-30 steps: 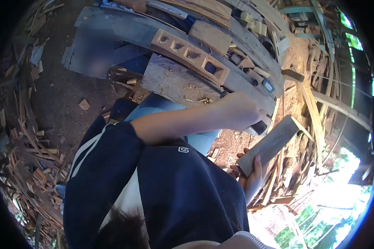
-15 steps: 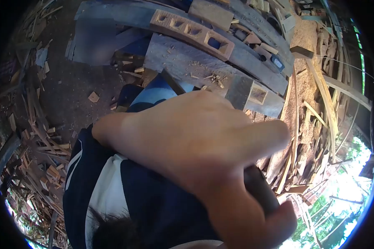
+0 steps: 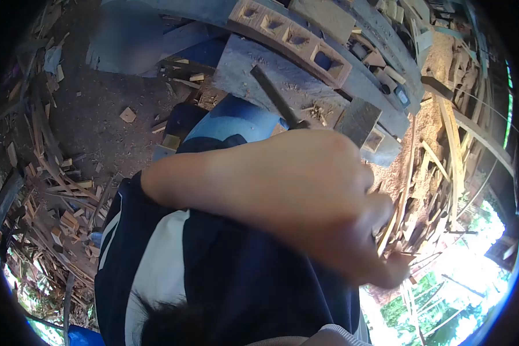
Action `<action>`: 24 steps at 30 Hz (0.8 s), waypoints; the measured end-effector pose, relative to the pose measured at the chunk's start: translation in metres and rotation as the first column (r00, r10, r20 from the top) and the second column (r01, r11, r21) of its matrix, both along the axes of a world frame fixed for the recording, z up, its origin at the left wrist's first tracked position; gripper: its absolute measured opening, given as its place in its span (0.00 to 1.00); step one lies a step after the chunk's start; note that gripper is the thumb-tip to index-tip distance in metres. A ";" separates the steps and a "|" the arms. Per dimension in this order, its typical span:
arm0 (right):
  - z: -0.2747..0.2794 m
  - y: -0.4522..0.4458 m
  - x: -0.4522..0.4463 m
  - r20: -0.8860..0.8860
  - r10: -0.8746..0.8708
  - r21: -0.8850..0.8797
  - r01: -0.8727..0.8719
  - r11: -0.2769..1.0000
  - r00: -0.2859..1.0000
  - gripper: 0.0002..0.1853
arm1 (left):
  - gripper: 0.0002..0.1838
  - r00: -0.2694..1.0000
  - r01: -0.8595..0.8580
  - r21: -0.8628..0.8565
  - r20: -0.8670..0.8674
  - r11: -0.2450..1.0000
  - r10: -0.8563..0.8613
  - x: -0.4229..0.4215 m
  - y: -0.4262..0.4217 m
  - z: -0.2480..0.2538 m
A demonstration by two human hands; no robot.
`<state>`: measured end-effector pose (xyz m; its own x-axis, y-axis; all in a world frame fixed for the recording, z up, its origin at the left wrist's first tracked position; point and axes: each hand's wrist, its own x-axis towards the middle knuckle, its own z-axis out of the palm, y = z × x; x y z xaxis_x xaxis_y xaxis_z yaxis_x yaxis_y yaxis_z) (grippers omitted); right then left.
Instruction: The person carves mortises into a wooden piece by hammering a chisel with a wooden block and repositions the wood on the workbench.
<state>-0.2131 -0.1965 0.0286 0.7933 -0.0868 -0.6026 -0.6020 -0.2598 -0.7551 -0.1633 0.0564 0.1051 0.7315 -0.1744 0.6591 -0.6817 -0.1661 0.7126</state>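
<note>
My left hand reaches across from the left with its back toward me, fingers curled into a fist and the thumb at the lower right. A dark, flat bar that looks like a chisel sticks out of the far side of the fist, over the wood. The rest of it is hidden by the hand. Just beyond lies a wood block with a square hole, next to some chips on a grey board. My right hand is not in view.
A long wood piece with several square holes lies across the grey boards at the back. Scraps and strips of wood litter the left floor. Sawdust and long slats lie on the right. A blue-clad leg shows beyond my forearm.
My left hand has shifted slightly right and turned, so more of the chisel-like bar shows beyond it. The dark part visible near the thumb is now hidden. The view has also shifted a little.
</note>
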 end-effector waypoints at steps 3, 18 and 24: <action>-0.004 0.006 0.007 -0.076 -0.045 0.080 0.051 0.995 0.996 0.22 | 0.09 0.989 0.123 0.231 0.054 0.965 -0.140 0.037 -0.009 -0.022; -0.001 0.025 0.038 -0.173 -0.137 0.019 0.142 0.990 0.975 0.19 | 0.09 0.996 -0.023 0.184 -0.076 0.983 0.037 0.145 -0.060 -0.062; -0.006 0.026 0.044 -0.172 -0.117 0.008 0.120 0.993 0.978 0.19 | 0.09 0.993 -0.085 0.153 -0.067 0.985 0.096 0.151 -0.061 -0.067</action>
<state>-0.1693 -0.1710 0.0229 0.6633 -0.1613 -0.7308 -0.7482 -0.1659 -0.6424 -0.0118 -0.0041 0.0380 0.7943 -0.1974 0.5745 -0.6055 -0.3332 0.7227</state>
